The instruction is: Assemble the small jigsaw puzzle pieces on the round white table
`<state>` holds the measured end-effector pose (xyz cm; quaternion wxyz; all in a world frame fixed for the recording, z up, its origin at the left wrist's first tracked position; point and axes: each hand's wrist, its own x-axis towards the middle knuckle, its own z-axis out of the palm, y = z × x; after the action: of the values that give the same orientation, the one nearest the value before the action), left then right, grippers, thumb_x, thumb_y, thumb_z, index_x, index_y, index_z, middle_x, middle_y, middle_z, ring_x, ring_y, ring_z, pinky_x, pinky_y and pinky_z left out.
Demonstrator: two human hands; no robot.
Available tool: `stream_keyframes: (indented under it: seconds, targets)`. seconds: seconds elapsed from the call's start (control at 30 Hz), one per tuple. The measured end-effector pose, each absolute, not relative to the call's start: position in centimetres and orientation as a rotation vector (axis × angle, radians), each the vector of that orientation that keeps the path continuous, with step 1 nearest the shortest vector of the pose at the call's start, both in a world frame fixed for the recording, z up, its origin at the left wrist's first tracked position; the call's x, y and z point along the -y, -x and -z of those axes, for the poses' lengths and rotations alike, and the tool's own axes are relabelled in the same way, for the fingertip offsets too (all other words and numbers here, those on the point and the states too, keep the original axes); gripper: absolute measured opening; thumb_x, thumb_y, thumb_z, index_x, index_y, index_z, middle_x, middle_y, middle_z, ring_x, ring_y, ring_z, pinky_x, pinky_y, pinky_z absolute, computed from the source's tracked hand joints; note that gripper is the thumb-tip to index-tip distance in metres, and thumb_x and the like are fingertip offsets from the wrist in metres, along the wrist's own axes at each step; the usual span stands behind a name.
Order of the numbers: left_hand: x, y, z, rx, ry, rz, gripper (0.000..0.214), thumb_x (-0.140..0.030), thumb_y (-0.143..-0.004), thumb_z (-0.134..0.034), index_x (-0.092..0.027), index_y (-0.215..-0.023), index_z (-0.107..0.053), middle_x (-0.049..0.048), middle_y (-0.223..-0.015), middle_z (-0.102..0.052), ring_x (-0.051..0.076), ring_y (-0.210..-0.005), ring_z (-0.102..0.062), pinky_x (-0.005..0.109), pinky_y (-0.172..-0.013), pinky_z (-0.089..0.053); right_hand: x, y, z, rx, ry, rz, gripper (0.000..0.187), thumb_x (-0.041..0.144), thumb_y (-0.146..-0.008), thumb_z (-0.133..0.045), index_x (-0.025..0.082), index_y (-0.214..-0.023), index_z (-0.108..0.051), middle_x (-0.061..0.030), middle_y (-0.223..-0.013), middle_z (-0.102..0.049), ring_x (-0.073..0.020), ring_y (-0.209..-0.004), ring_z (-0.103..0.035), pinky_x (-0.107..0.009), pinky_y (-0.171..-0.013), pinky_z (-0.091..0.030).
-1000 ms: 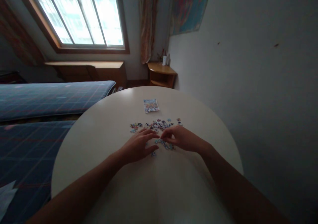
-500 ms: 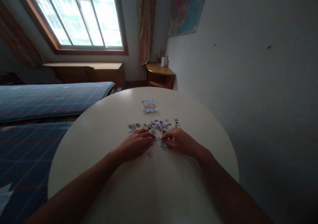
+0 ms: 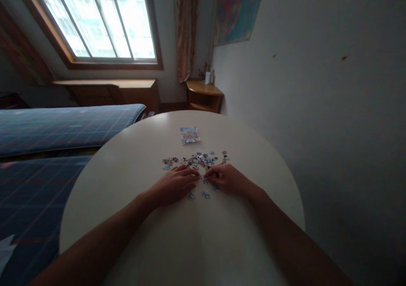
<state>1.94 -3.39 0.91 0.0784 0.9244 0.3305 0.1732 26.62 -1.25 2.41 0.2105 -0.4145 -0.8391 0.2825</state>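
Note:
A small light-blue jigsaw puzzle piece (image 3: pixel 201 176) lies on the white round table (image 3: pixel 152 243) between my fingertips. My left hand (image 3: pixel 176 182) rests palm down, fingers stretched out and thumb apart, its fingertips at that piece's left side. From the right, my right hand (image 3: pixel 229 178) pinches at the piece with thumb and forefinger; its other fingers are curled. Just below, another bluish piece (image 3: pixel 205 181) shows, and one more (image 3: pixel 214 187) is partly under the right hand. Nearer me lie two separate bluish bits, a left one (image 3: pixel 191 196) and a right one (image 3: pixel 206 195).
Beyond my hands spreads a pile of mixed puzzle pieces (image 3: pixel 199 159), with smaller groups to its left (image 3: pixel 170 161) and right (image 3: pixel 225 156). Farther back lies a printed picture sheet (image 3: pixel 189 135). A bed (image 3: pixel 63 127) stands left of the table, a wall (image 3: pixel 317 108) right.
A bluish piece from the cluster by my right hand now lies apart, nearer me. The right hand's fingers have drawn closer together; my left hand has hardly moved.

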Motion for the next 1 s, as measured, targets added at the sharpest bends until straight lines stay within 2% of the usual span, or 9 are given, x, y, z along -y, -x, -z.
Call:
stream_keyframes:
  seconds: [0.37,0.5,0.77,1.0]
  targets:
    - [3.5,-2.1,-1.1,-0.961,-2.782,-0.469,0.032,-0.025,-0.098,-0.050,-0.027,-0.129,-0.059,0.0040,-0.130,-0.062,0.023,-0.117,-0.054,0.040,-0.101,-0.044,1.2,-26.4,-2.5,2.343,1.088,-0.638,0.010,0.024,-0.083,-0.070,0.020,-0.090,-0.076,-0.0037,-0.086,-0.071,-0.0137,-0.075,-0.063,-0.025,-0.073,-0.047]
    - [3.4,-2.0,-0.8,-0.964,-2.783,-0.478,0.031,-0.025,-0.098,-0.050,-0.026,-0.128,-0.060,0.0048,-0.131,-0.062,0.023,-0.116,-0.054,0.040,-0.102,-0.043,1.6,-26.6,-3.0,2.408,1.119,-0.575,0.018,0.030,-0.078,-0.077,0.020,-0.093,-0.076,-0.0053,-0.091,-0.070,-0.0158,-0.081,-0.063,-0.027,-0.078,-0.047]
    - [3.4,-2.1,-1.1,-0.936,-2.813,-0.500,0.032,-0.023,-0.099,-0.047,-0.024,-0.128,-0.060,0.0056,-0.128,-0.064,0.022,-0.113,-0.056,0.039,-0.100,-0.046,1.4,-26.6,-2.4,2.438,1.121,-0.540,0.014,0.029,-0.081,-0.072,0.021,-0.091,-0.077,-0.0040,-0.091,-0.068,-0.0144,-0.078,-0.063,-0.027,-0.079,-0.046]
    - [3.4,-2.0,-0.9,-0.922,-2.807,-0.528,0.032,-0.024,-0.099,-0.049,-0.027,-0.129,-0.059,0.0049,-0.128,-0.064,0.022,-0.115,-0.056,0.040,-0.101,-0.045,1.6,-26.3,-2.4,2.443,1.123,-0.536,0.017,0.024,-0.080,-0.069,0.023,-0.095,-0.077,-0.0047,-0.095,-0.068,-0.0149,-0.080,-0.063,-0.027,-0.079,-0.047]
